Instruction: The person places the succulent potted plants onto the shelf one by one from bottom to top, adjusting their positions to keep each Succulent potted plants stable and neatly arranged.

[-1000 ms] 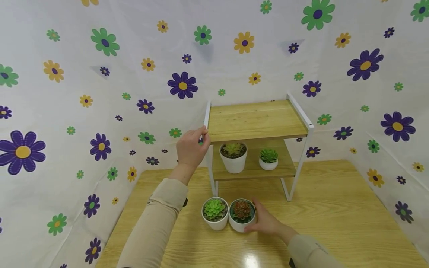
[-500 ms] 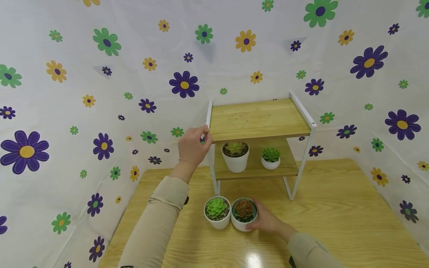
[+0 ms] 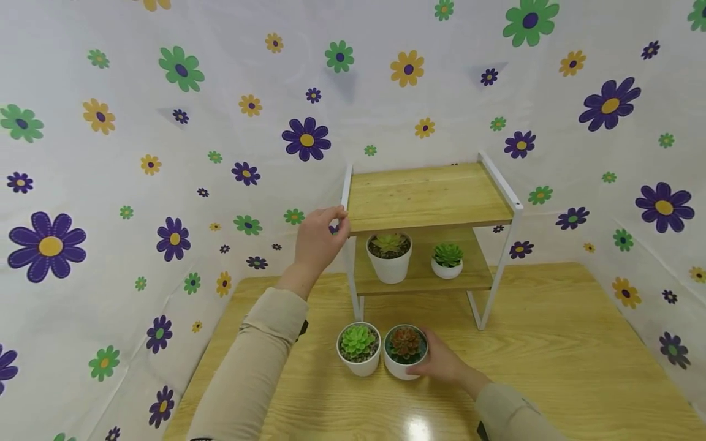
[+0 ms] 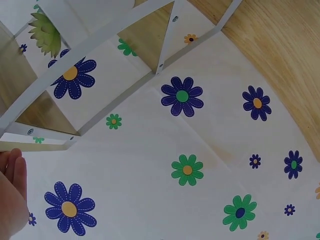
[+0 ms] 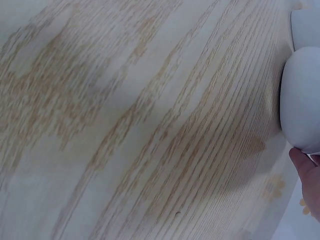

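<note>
In the head view my left hand (image 3: 321, 240) pinches the white frame of a two-tier shelf (image 3: 430, 196) at its front left upper corner. My right hand (image 3: 441, 362) grips a white pot with a reddish-brown succulent (image 3: 405, 343), thumb at the near side and fingers round its right. Just left of that pot stands a white pot with a bright green succulent (image 3: 358, 349), a slim gap between them. The right wrist view catches the fingertips at the base of a white pot (image 5: 302, 100). In the left wrist view, the left hand (image 4: 12, 190) meets the shelf's edge.
On the lower tier stand a taller white pot with a pale green succulent (image 3: 389, 260) and a small white bowl with a green one (image 3: 447, 260). All of it rests on a wooden table (image 3: 562, 343). Flower-printed white sheeting (image 3: 220, 61) hangs behind and at both sides.
The reddish succulent's pot has shifted slightly right with my right hand, opening a narrow gap from the green one's pot. My left hand keeps its hold on the shelf. The head view has shifted slightly.
</note>
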{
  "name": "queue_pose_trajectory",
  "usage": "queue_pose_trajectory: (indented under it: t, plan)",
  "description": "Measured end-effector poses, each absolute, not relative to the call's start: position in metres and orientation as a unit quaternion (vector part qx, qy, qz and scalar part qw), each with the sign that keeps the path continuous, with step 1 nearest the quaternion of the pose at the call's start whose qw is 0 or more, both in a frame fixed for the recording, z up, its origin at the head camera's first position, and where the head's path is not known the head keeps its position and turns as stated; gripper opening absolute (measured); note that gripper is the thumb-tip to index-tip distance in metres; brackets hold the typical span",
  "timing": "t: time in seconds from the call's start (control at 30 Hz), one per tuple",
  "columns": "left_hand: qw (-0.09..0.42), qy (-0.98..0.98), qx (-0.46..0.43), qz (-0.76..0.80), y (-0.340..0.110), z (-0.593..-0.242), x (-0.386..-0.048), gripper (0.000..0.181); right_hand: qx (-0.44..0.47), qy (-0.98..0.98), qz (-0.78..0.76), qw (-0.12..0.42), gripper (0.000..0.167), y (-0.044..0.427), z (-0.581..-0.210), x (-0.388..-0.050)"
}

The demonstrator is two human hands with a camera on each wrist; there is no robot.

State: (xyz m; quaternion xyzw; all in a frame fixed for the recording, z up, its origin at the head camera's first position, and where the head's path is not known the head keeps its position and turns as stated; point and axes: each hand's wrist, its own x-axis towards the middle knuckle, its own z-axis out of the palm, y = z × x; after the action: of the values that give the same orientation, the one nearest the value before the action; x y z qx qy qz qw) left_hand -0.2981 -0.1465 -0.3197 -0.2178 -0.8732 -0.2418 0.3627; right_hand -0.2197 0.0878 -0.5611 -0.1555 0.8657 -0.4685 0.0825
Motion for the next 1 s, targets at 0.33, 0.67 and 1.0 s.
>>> queue_pose_trajectory:
  t: [0.33,0.67,1.0]
  plan:
    - [0.316,-0.883,-0.221,-0.267,-0.145,-0.312,-0.296,0.017,-0.179,0.861,-0.473,0.048,0.093,0.100,-0.555,-0.215]
    - [0.239,-0.890,-0.164,-0.352,-0.141,-0.305,-0.294,0.021,-0.169,0.839,-0.511,0.085,0.090,0.126,-0.526,-0.215]
    - [0.158,-0.868,-0.085,-0.463,-0.142,-0.307,-0.293,0.037,-0.177,0.841,-0.506,0.071,0.089,0.139,-0.521,-0.214]
